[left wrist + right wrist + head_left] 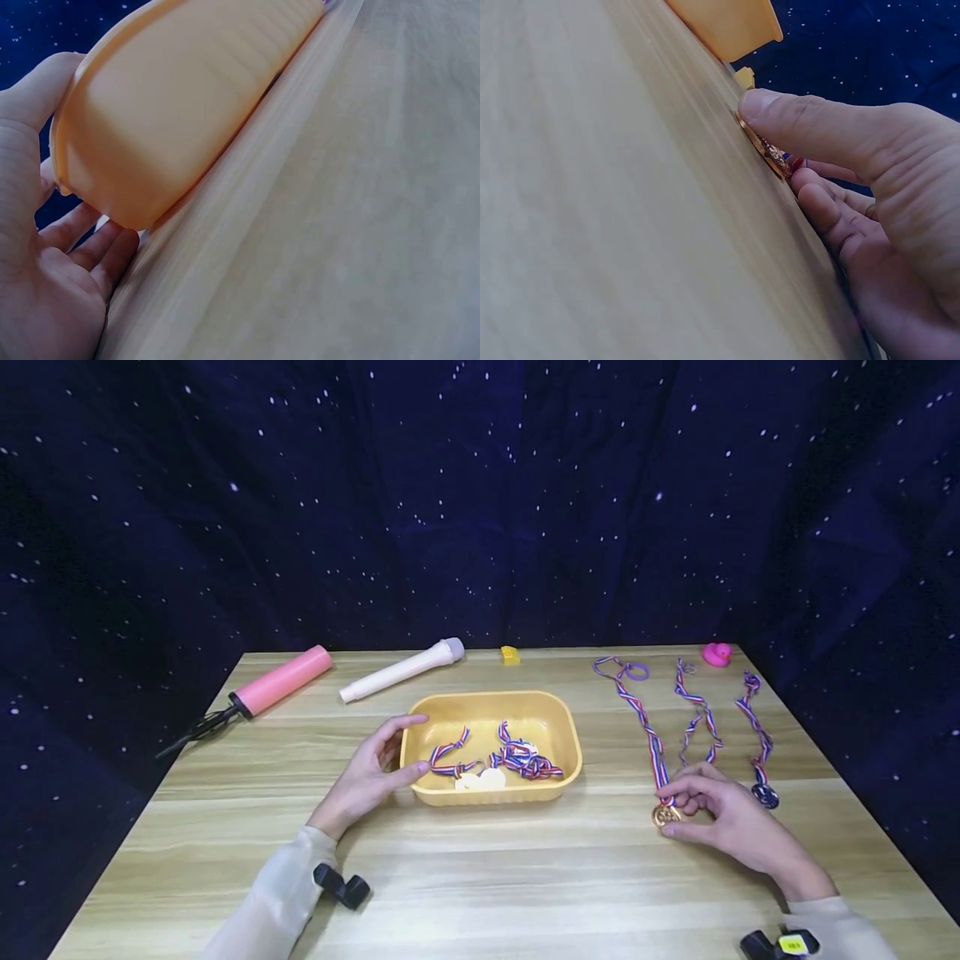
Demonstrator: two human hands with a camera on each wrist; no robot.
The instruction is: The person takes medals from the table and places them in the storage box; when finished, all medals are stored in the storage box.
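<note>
Item 1. Gold-coloured, round, metallic medal [665, 817], right-hand part of the pale wood-grain table [465, 877]. Attached: a red, white and blue striped fabric ribbon [643, 720], twisted, running toward the far edge.

Item 2. Right hand [720, 814]. Thumb at the medal's near edge, forefinger across from it by the ribbon joint; judged a light pinch on the disc. Forefinger contact is not clear in the right wrist view.

Item 3. Orange-yellow, rounded-rectangular, plastic-looking basin [491, 796], well left of the medal. Contents: tangled striped ribbons [528, 762] and pale discs [480, 779] washed out by glare.

Item 4. Left hand [375, 768]. Clasps the basin's left end, thumb apart from fingers; lower fingertips near the base.

Item 5. Neighbours: a second striped, twisted ribbon [703, 710], lower end hidden by the right hand; a dark, round medal [765, 796] just beyond the fingers.

Handling notes. Step judged: handling the gold medal at table level. A thin disc is best held by its rim, thumb opposite forefinger. The ribbon should stay clear of the second one, lest they snag. Light pressure suits the basin; a hard push could slide it.
</note>
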